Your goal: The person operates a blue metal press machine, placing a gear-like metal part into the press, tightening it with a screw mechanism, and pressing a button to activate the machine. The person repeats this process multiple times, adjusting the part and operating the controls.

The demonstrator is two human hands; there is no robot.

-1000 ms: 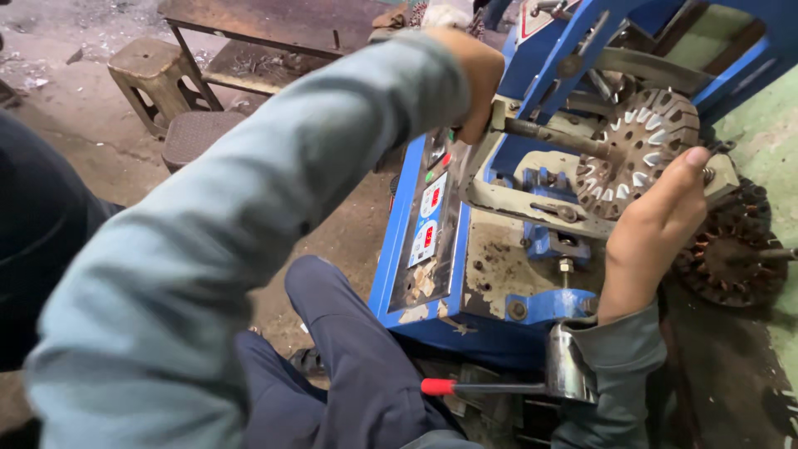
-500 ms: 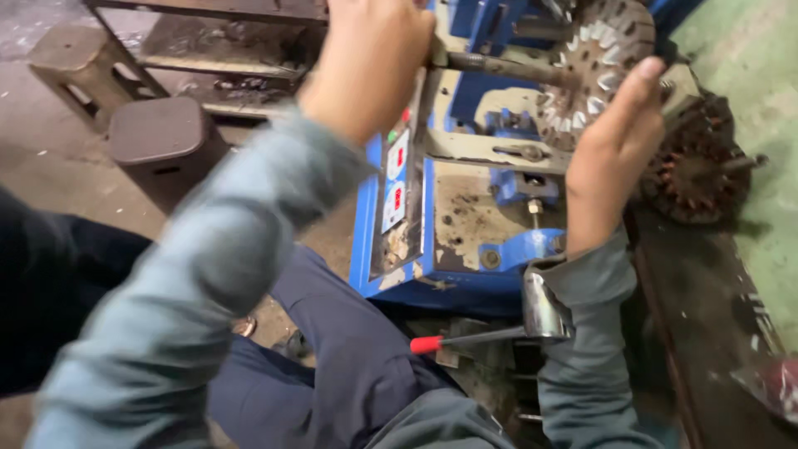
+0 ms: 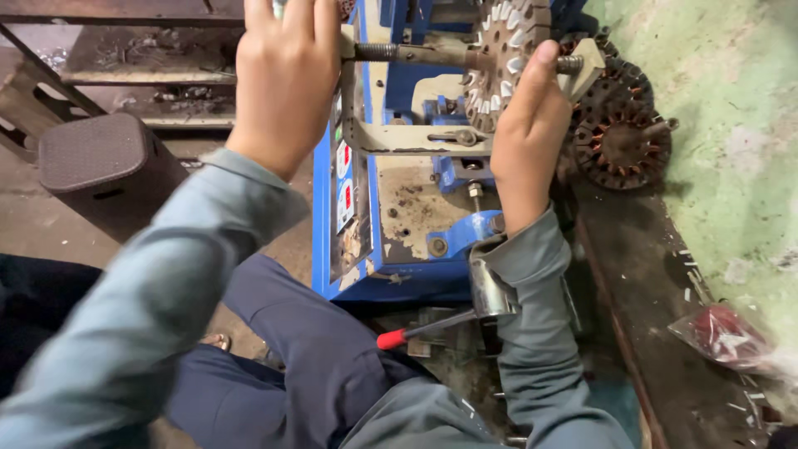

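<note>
In the upper middle of the frame the left hand point(image 3: 287, 79) is closed around the left end of a threaded steel shaft point(image 3: 416, 54); its fingers are curled over the top, so the grip itself is hidden from view. The right hand point(image 3: 525, 137) lies flat and spread against the slotted round core point(image 3: 507, 41) that sits on the same shaft, with the fingertips pressing the face of the core (nothing is pinched). Shaft and core rest on a blue machine point(image 3: 391, 208) in the centre. Just right of the right hand, a second wound core point(image 3: 623, 141) lies on the dark bench. A red-handled hammer point(image 3: 465, 308) lies below the right wrist. A dark stool point(image 3: 104, 166) stands at the left.
</note>
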